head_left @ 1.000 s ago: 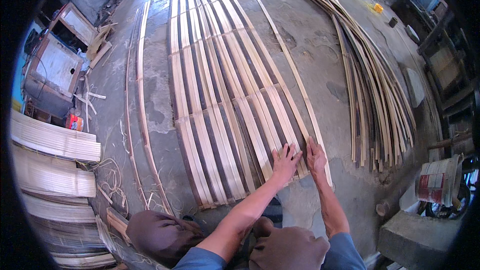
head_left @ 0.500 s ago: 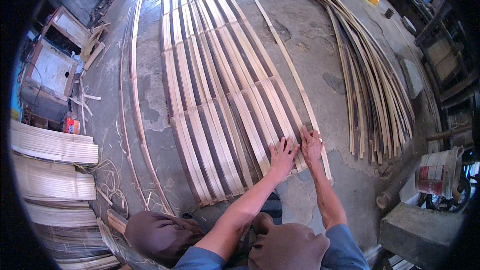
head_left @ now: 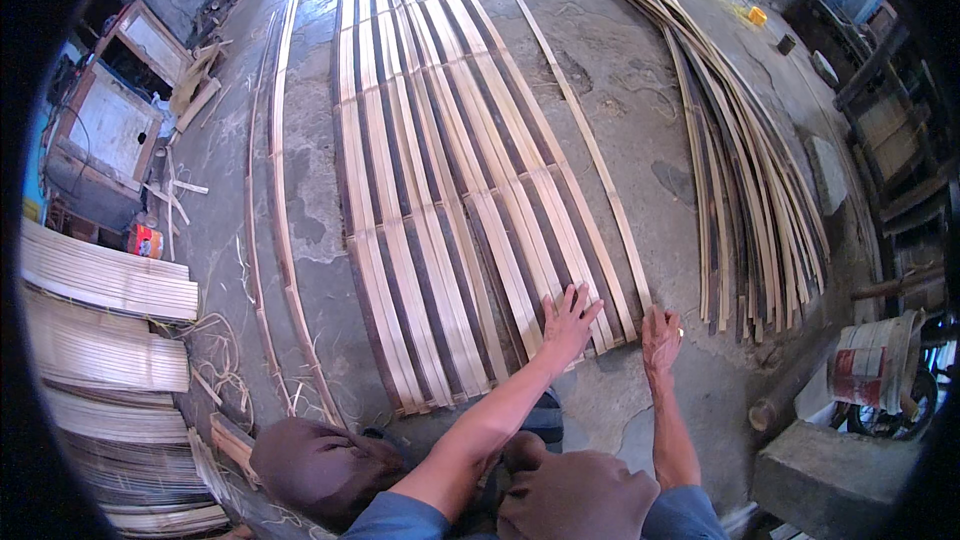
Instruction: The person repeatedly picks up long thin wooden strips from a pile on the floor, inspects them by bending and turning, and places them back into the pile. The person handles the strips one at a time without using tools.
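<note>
Long pale and dark bamboo strips (head_left: 423,270) lie side by side on the concrete floor in front of me as a flat panel. My left hand (head_left: 570,324) rests on the near right part of this panel, palm down and fingers spread. Just right of the panel, a single long bamboo strip (head_left: 612,198) runs away from me, apart from the others. Its near end is in my right hand (head_left: 661,338), whose fingers are closed around it and hide the tip.
Two loose strips (head_left: 281,190) lie left of the panel. A fanned pile of bamboo strips (head_left: 765,200) covers the floor at the right. Stacked bundles of slats (head_left: 110,350) stand at the lower left. A white and red bucket (head_left: 868,365) sits on a concrete block (head_left: 830,465) at the lower right.
My right hand has moved right and nearer to me, off the panel's edge, and has closed on the separate strip's near end. My left hand stays on the panel, shifted slightly nearer.
</note>
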The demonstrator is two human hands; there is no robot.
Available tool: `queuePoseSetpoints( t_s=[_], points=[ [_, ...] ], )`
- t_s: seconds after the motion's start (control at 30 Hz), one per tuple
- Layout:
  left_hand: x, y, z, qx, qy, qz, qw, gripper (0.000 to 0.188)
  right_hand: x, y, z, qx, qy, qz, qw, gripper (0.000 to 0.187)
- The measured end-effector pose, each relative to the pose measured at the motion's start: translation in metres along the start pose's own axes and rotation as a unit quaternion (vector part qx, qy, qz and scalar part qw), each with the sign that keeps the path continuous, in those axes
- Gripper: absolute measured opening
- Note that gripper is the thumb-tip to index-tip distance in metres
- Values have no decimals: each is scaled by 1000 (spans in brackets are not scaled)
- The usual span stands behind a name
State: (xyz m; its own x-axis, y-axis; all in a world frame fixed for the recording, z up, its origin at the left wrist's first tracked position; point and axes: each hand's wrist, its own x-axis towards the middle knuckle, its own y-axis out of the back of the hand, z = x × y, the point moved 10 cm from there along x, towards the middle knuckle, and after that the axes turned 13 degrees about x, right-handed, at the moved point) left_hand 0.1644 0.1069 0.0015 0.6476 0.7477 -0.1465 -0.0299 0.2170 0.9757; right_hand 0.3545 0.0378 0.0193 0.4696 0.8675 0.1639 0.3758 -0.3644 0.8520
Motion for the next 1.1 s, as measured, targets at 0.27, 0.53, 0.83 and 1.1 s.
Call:
queuePoseSetpoints(
  t_s=[0.27, 0.53, 0.83, 1.1],
  points=[
    [-2, -8, -5, 0, 6, -20, 1000, 66, 20, 5, -29, 236, -56, -11, 970, 37],
    [-2, -8, -9, -2, 0, -48, 999, 67, 44, -48, -31, 178, -53, -74, 980, 35],
    [0, -9, -5, 5, 9, -21, 1000, 66, 47, -62, -40, 79, -40, -82, 993, 32],
    [0, -4, -4, -33, 6, -21, 999, 66, 48, -61, -42, 72, -66, -65, 993, 34]
  ],
)
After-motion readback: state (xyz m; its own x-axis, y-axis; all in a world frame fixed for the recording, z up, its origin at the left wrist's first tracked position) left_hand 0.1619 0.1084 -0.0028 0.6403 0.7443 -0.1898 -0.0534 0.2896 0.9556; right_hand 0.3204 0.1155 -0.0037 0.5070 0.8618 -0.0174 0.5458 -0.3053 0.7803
